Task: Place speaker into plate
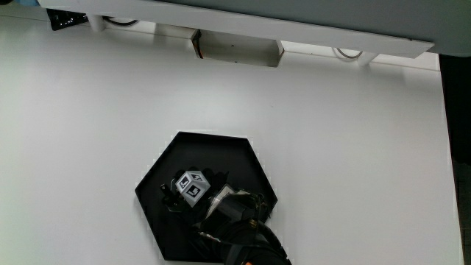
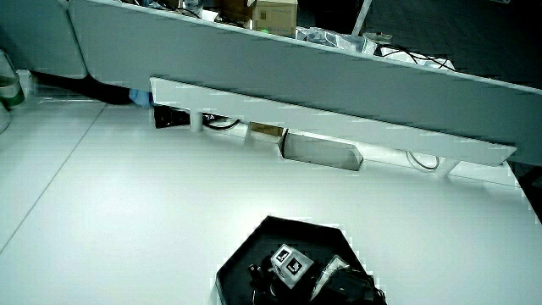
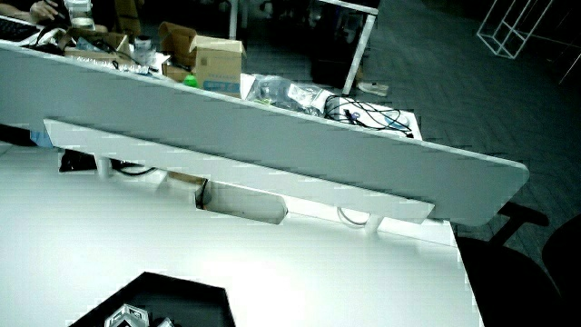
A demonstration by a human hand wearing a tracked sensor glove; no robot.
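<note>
Hovering low over the black hexagonal plate (image 1: 199, 151), the hands (image 1: 185, 197) (only one, in a black glove) sit above the part of it nearest the person. Taking twelve o'clock as pointing away from the person, that is roughly the plate's five o'clock. The forearm comes in across the plate's edge from the same direction. The patterned cube (image 1: 193, 185) on the glove's back faces upward and also shows in both side views (image 2: 288, 263) (image 3: 123, 318).

Just beside the cube, at about its four o'clock, is a pale grey shape (image 1: 221, 200). It may be the speaker, but I can't make it out well enough to be sure. If it is, it lies within the plate's outline. I cannot tell whether the glove is clamped on anything or has let go.

By my reckoning this is the placing step itself. The next move calls for settling the object flat on the plate's floor, releasing it cleanly, and lifting away without dragging it over the low rim.

The plate rests on the white counter (image 1: 331, 147), well apart from the low partition (image 2: 339, 85) at twelve o'clock.

No brand or lettering is readable; the cube carries only black-and-white square patterns.
</note>
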